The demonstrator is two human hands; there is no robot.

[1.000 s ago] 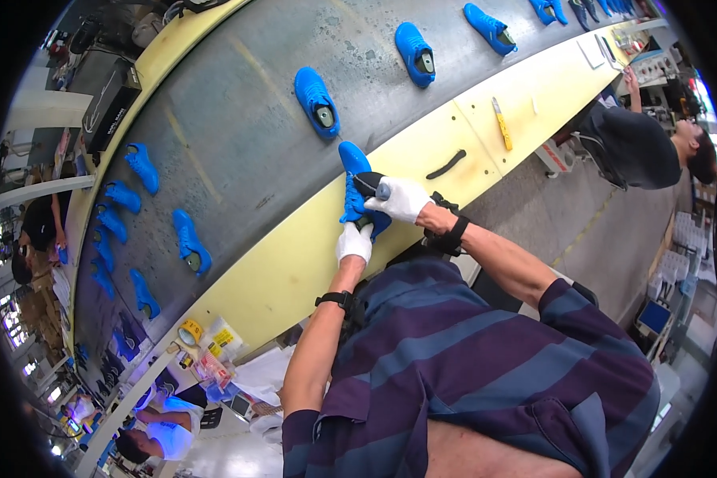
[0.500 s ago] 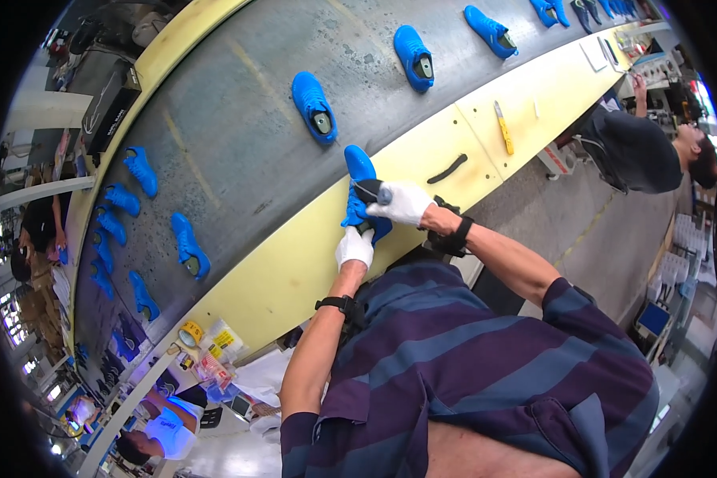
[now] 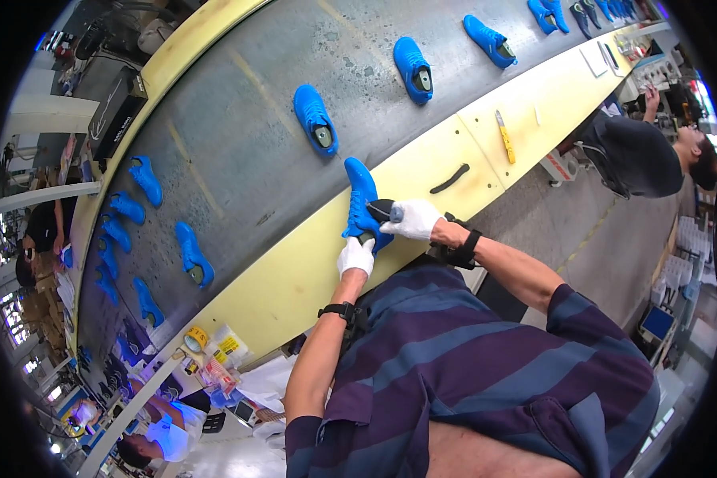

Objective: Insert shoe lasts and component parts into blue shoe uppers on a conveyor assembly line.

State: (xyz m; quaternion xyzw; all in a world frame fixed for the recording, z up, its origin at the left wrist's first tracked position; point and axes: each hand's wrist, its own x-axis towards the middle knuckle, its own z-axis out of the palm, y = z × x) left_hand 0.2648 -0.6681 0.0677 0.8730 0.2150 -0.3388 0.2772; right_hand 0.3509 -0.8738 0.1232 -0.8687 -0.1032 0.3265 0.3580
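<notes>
A blue lace-up sneaker point(image 3: 362, 185) rests on the yellow work ledge, its toe pointing away from me toward the belt. My left hand point(image 3: 356, 256), in a white glove, is closed on the shoe's heel end by the opening. In my white-gloved right hand point(image 3: 415, 220) is a dark tool point(image 3: 382, 209) with a rounded grey-blue end; its exact kind does not show. The tool's black part lies against the right side of the sneaker, near the laces. My fingers partly hide both the tool and the shoe's heel.
On the grey belt point(image 3: 239, 143) stand several more blue sneakers, the nearest one point(image 3: 316, 119) just beyond mine. A black curved strip point(image 3: 450, 179) and a yellow cutter knife point(image 3: 505, 137) lie on the ledge to the right. Tape point(image 3: 195, 338) sits at left. Co-workers sit both sides.
My right hand with the dark tool has shifted slightly right along the sneaker's side, uncovering more of the laces. My left hand keeps its hold. The whole view has dropped a little.
</notes>
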